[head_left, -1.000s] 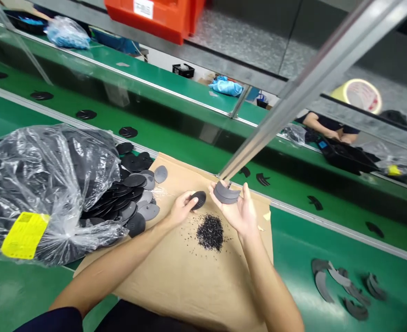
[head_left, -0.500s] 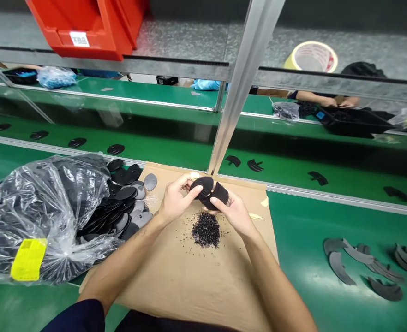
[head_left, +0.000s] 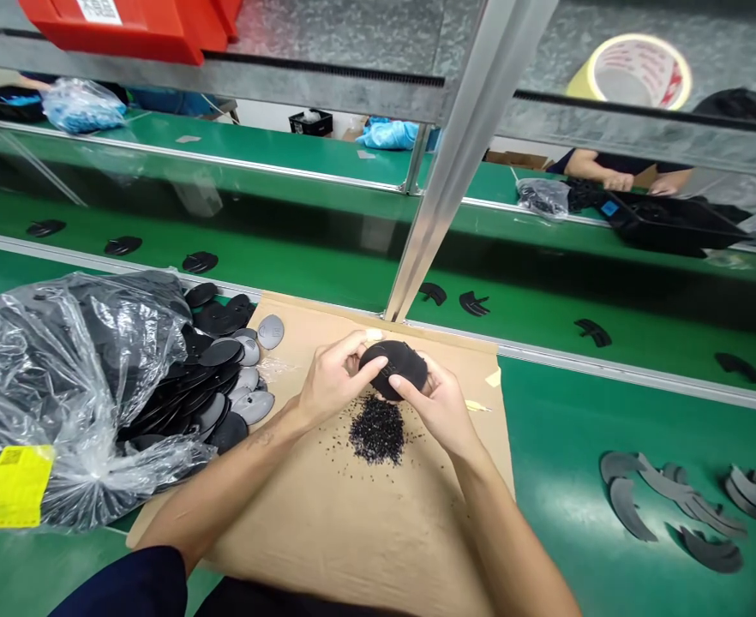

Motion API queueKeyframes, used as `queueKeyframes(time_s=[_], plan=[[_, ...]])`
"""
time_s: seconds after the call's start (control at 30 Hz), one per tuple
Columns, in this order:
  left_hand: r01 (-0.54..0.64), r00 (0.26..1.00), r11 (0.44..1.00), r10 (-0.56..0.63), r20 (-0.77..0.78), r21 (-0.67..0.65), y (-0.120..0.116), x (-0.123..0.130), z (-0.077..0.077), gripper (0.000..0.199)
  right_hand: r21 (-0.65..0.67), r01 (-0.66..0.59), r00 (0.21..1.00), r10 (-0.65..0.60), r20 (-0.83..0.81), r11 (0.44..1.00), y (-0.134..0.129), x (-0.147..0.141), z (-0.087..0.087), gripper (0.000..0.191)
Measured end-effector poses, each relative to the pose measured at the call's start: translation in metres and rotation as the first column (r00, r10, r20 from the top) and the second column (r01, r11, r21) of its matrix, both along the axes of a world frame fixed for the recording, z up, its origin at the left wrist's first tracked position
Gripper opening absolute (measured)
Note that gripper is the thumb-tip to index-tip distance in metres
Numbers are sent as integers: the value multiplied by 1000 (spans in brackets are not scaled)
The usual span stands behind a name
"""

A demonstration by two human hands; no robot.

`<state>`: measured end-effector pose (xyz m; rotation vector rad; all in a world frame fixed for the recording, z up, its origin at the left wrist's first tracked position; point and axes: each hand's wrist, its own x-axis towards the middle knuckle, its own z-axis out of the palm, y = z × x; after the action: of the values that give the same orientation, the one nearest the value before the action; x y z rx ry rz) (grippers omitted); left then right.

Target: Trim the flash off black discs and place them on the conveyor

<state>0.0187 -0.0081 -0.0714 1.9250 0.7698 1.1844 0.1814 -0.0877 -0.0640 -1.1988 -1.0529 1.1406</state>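
Between my two hands is a black oval plastic cover (head_left: 404, 364), raised over the brown cardboard (head_left: 327, 523). My left hand (head_left: 334, 377) is closed on its left side, the thumb lying on the upper face. My right hand (head_left: 441, 407) grips the right side with its thumb near the lower edge. The two black pieces now sit close together as one oval; whether they are locked cannot be seen. Just below lies a heap of tiny black parts (head_left: 376, 431). Fingers hide the underside of the cover.
A clear bag (head_left: 63, 343) spills black oval pieces (head_left: 185, 398) on the left. Curved black pieces (head_left: 674, 493) lie on the green table at right. A metal post (head_left: 446, 188) rises ahead, below a shelf with a red bin (head_left: 140, 26) and tape roll (head_left: 635, 73). A co-worker's hands (head_left: 648, 182) show beyond.
The oval piece and the curved piece, apart with a gap before, have come together into one oval. My hands have drawn slightly closer. The view has shifted a little.
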Motion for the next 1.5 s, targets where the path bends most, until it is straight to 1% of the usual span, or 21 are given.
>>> queueKeyframes(time_s=[0.13,0.23,0.47,0.7,0.8,0.87,0.93,1.0,1.07,1.13,1.23,1.3,1.37,1.5], plan=[[-81,996,989,87,-38,122,-1,3,-2,25,49,38,997,-41,63,998,1,0,1,42],[-85,994,982,95,-46,171,-2,3,-2,25,59,48,995,-53,87,997,0,0,0,40],[-61,997,982,66,-25,180,-6,2,-2,25,82,97,989,-105,104,992,-1,-6,0,43],[-43,999,980,47,-14,193,-7,2,-3,24,110,121,982,-135,130,987,-3,-9,3,39],[-37,999,985,39,-10,167,-8,3,-2,26,116,125,978,-142,151,985,-5,-9,4,38],[-25,1000,995,25,8,95,-10,4,0,30,135,134,974,-155,166,982,-6,-9,4,37],[37,999,999,-37,39,3,-10,4,3,32,154,142,969,-169,180,978,-7,-9,3,37],[121,990,992,-118,74,-37,-9,2,8,30,168,140,965,-173,199,976,-7,-8,2,38],[164,983,986,-165,86,9,-7,-1,12,27,190,121,958,-165,236,974,-8,-7,3,37],[160,985,981,-167,54,113,-7,-5,15,24,224,91,944,-156,291,970,-8,-4,6,32],[157,988,940,-155,-31,302,-8,-10,19,20,286,49,908,-162,387,957,-11,0,12,22],[168,986,911,-153,-68,376,-9,-12,22,19,347,26,879,-187,439,937,-13,3,16,13],[193,981,903,-178,-74,384,-9,-14,25,20,402,5,855,-213,473,916,-16,4,17,8],[265,962,889,-271,-38,373,-9,-15,30,27,435,-18,823,-234,518,900,-19,5,14,12]])
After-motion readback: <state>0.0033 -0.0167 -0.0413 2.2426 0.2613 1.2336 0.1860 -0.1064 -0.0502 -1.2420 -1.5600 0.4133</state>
